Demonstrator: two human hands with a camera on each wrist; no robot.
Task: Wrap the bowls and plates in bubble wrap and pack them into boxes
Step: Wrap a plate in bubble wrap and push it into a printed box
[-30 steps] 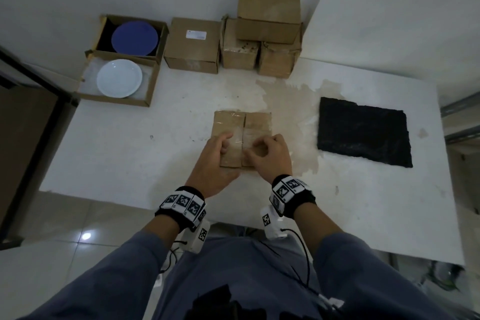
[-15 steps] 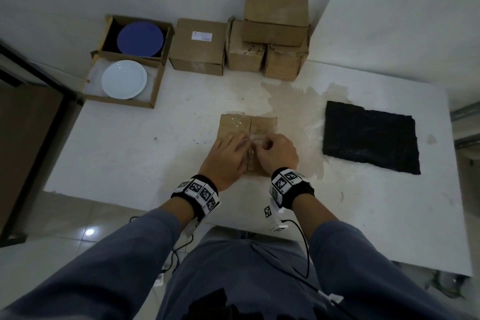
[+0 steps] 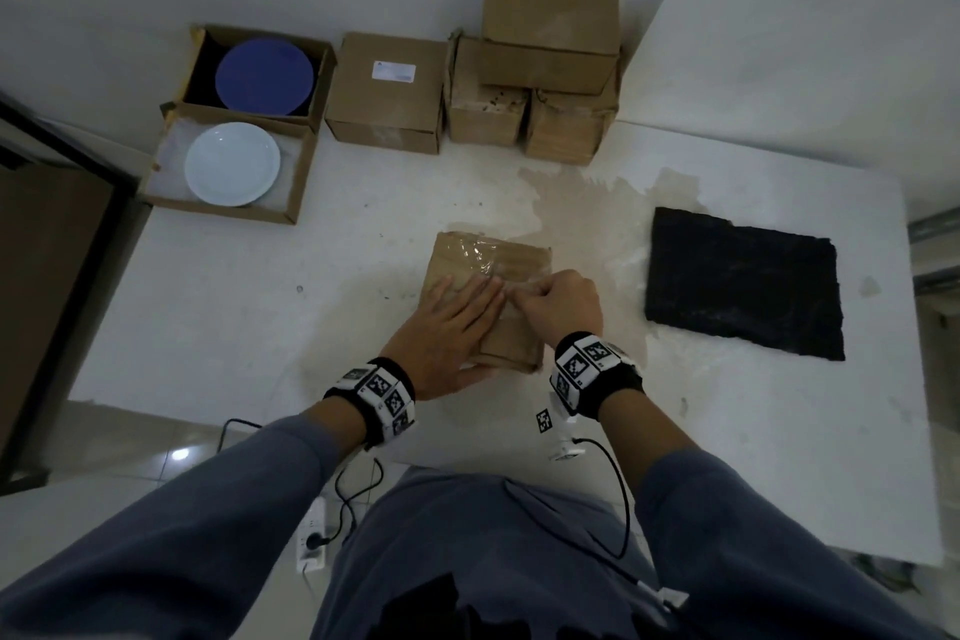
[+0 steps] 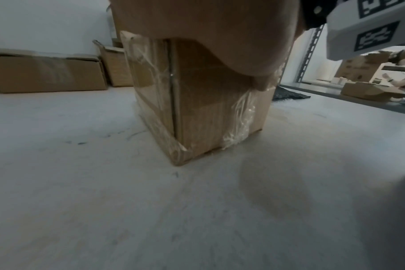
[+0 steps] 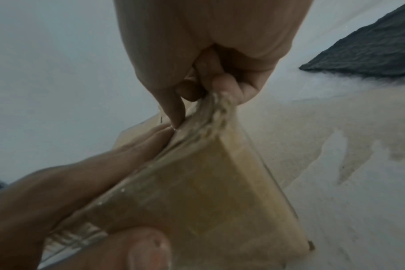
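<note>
A small closed cardboard box [image 3: 519, 270] with clear tape along its top seam stands on the white table [image 3: 260, 307] in front of me. My left hand [image 3: 447, 322] lies flat on its top with straight fingers, pressing it down. My right hand [image 3: 558, 299] pinches a strip of clear tape [image 5: 210, 113] lifted off the box top [image 5: 222, 191]. In the left wrist view the box side [image 4: 210, 109] shows wrinkled tape. At the back left, a blue plate [image 3: 265, 78] and a white plate [image 3: 232, 163] each lie in an open box.
Several closed cardboard boxes [image 3: 387, 91] are stacked along the back wall. A black sheet [image 3: 743, 283] lies flat on the table to the right. A brownish stain [image 3: 587, 203] marks the table behind the box. The table's front edge is close to my body.
My left hand has flattened out on the box top. My right hand has pulled the tape up off the seam. The camera has come closer.
</note>
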